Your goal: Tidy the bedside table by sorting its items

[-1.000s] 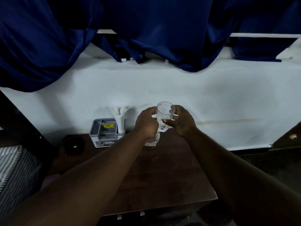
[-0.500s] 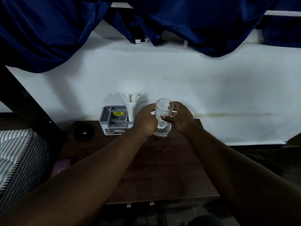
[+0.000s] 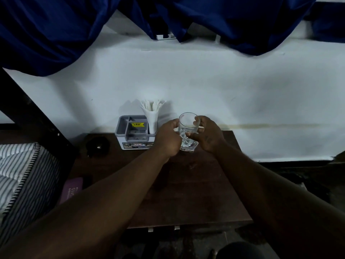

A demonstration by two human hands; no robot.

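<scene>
Writing: grey organizer (image 3: 130,130) carries a yellow sticker, unreadable; its front label shows "OPE".
Glass (image 3: 187,130): upright, mouth up, near the bedside table's (image 3: 196,193) back edge.
Grip: left hand (image 3: 168,140) and right hand (image 3: 209,136) both clasp the glass.

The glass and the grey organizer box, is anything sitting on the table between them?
In the head view, only the left hand, wrapped round the glass, fills that stretch; no other item shows between it and the grey organizer box.

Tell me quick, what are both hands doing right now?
Left hand: closed on the glass.
Right hand: closed on the same glass.
</scene>
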